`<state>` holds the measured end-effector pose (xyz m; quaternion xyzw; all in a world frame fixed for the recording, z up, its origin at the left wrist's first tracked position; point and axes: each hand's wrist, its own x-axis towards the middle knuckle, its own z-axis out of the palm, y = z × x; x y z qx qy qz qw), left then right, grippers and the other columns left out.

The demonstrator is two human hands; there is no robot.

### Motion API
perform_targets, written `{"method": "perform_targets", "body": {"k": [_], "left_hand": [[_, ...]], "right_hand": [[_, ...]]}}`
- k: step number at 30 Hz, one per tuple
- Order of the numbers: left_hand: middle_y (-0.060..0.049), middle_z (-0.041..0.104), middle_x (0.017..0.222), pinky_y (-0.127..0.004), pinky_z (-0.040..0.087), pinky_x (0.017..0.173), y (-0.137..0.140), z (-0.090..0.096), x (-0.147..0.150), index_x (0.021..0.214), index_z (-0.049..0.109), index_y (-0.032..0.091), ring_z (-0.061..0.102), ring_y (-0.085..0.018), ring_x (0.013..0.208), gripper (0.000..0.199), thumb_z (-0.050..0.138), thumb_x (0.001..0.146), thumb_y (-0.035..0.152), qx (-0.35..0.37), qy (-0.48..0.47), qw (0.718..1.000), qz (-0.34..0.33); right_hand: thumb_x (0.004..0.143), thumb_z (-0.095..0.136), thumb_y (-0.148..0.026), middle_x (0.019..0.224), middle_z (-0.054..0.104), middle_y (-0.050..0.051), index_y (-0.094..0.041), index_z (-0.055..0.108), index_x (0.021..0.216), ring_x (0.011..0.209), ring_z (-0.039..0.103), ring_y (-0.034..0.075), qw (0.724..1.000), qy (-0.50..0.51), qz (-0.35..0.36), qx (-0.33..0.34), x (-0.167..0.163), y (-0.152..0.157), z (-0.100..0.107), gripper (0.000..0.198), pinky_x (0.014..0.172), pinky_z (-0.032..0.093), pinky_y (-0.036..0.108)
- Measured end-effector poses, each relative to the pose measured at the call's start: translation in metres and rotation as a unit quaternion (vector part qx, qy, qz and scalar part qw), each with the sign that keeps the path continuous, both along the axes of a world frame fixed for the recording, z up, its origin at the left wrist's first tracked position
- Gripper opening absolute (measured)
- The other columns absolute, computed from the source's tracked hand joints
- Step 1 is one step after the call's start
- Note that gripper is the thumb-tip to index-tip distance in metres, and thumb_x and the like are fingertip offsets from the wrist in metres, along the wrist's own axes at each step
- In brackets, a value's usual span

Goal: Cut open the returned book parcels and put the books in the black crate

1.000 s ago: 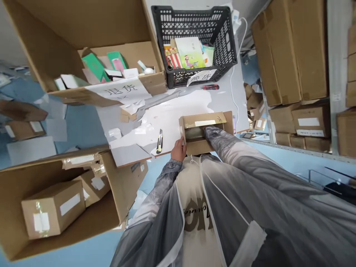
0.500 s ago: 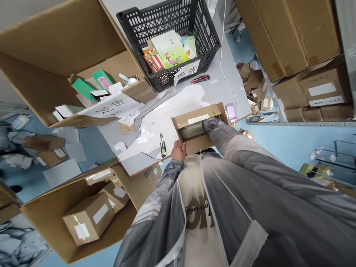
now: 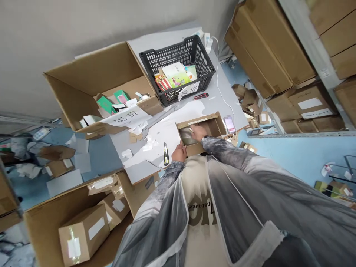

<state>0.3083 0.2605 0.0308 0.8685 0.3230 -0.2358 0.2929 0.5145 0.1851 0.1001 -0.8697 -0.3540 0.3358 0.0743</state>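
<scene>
An open cardboard box rests at the table's near edge, in front of my body. My left hand is closed on the box's near left corner, with the thumb along its edge. Inside the box lies a greyish-green item that looks wrapped in clear plastic; its kind cannot be made out. My right hand reaches into the box over this item, its fingers curled at the item's upper side. A yellow-and-black box cutter lies on the table left of my left hand.
Behind stands a black plastic crate with books, beside a large carton of small boxes. A red cutter lies before the crate. A white cable runs down the right. Lower left is another open carton holding parcels.
My right hand has come out from the box's right part, moved left, and now shows on the wrapped item. My left hand stays on the box corner. The camera view has shifted.
</scene>
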Motion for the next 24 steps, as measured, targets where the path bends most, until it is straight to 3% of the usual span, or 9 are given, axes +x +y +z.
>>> {"method": "perform_targets", "body": {"k": [4, 8, 10, 13, 15, 18, 21, 24], "left_hand": [[-0.026, 0.079, 0.161, -0.041, 0.064, 0.108, 0.007, 0.005, 0.006, 0.165, 0.079, 0.016, 0.084, -0.037, 0.137, 0.052, 0.044, 0.133, 0.039, 0.012, 0.002, 1.000, -0.007], [-0.026, 0.081, 0.157, -0.040, 0.063, 0.107, 0.015, 0.011, 0.011, 0.159, 0.082, 0.016, 0.083, -0.038, 0.140, 0.051, 0.045, 0.132, 0.040, 0.018, 0.005, 1.000, -0.018], [-0.025, 0.082, 0.156, -0.040, 0.064, 0.108, 0.021, 0.012, 0.012, 0.162, 0.081, 0.017, 0.083, -0.037, 0.142, 0.051, 0.047, 0.132, 0.040, 0.011, 0.001, 1.000, -0.021], [-0.024, 0.083, 0.156, -0.042, 0.065, 0.113, 0.033, 0.016, 0.010, 0.170, 0.077, 0.017, 0.083, -0.036, 0.141, 0.051, 0.058, 0.127, 0.037, -0.009, -0.006, 0.999, -0.032], [-0.026, 0.082, 0.157, -0.045, 0.065, 0.118, 0.043, 0.021, 0.007, 0.173, 0.074, 0.015, 0.082, -0.038, 0.142, 0.056, 0.068, 0.121, 0.036, -0.001, -0.018, 0.999, -0.040], [-0.026, 0.080, 0.160, -0.055, 0.061, 0.133, 0.053, 0.038, 0.003, 0.169, 0.077, 0.016, 0.074, -0.044, 0.153, 0.063, 0.085, 0.110, 0.038, 0.035, -0.113, 0.992, -0.053], [-0.023, 0.080, 0.159, -0.061, 0.054, 0.145, 0.049, 0.060, 0.008, 0.163, 0.082, 0.023, 0.064, -0.048, 0.164, 0.063, 0.093, 0.103, 0.039, 0.014, -0.276, 0.957, -0.084], [-0.023, 0.082, 0.147, -0.067, 0.057, 0.142, 0.030, 0.077, 0.023, 0.155, 0.087, 0.022, 0.067, -0.050, 0.163, 0.058, 0.094, 0.104, 0.048, -0.079, -0.375, 0.920, -0.077]], "right_hand": [[0.121, 0.068, -0.025, 0.139, 0.086, 0.024, -0.015, 0.076, 0.139, 0.127, 0.077, 0.036, 0.998, -0.047, -0.015, 0.050, -0.001, -0.018, 0.022, 0.022, 0.105, 0.053, 0.038], [0.117, 0.073, -0.044, 0.119, 0.085, 0.014, -0.026, 0.072, 0.116, 0.114, 0.078, 0.035, 0.964, -0.061, -0.161, 0.202, 0.014, -0.055, 0.057, 0.018, 0.105, 0.059, 0.040], [0.110, 0.080, -0.060, 0.111, 0.084, 0.009, -0.030, 0.068, 0.110, 0.107, 0.078, 0.033, 0.914, -0.027, -0.255, 0.313, 0.022, -0.073, 0.073, 0.033, 0.103, 0.063, 0.041], [0.096, 0.093, -0.076, 0.114, 0.086, 0.006, -0.031, 0.067, 0.114, 0.114, 0.081, 0.032, 0.793, 0.066, -0.372, 0.478, 0.031, -0.093, 0.093, 0.054, 0.107, 0.069, 0.043], [0.088, 0.100, -0.077, 0.123, 0.089, 0.006, -0.031, 0.071, 0.122, 0.125, 0.084, 0.033, 0.718, 0.122, -0.418, 0.543, 0.034, -0.103, 0.104, 0.063, 0.112, 0.070, 0.046], [0.085, 0.103, -0.076, 0.132, 0.091, 0.008, -0.032, 0.077, 0.129, 0.138, 0.084, 0.037, 0.665, 0.179, -0.454, 0.565, 0.031, -0.114, 0.118, 0.068, 0.116, 0.073, 0.053], [0.087, 0.099, -0.080, 0.136, 0.092, 0.010, -0.031, 0.082, 0.135, 0.142, 0.085, 0.041, 0.654, 0.227, -0.473, 0.544, 0.023, -0.121, 0.126, 0.071, 0.118, 0.074, 0.060], [0.088, 0.095, -0.085, 0.134, 0.093, 0.013, -0.028, 0.085, 0.138, 0.142, 0.086, 0.044, 0.655, 0.265, -0.476, 0.523, 0.014, -0.122, 0.129, 0.077, 0.120, 0.074, 0.066]]}}
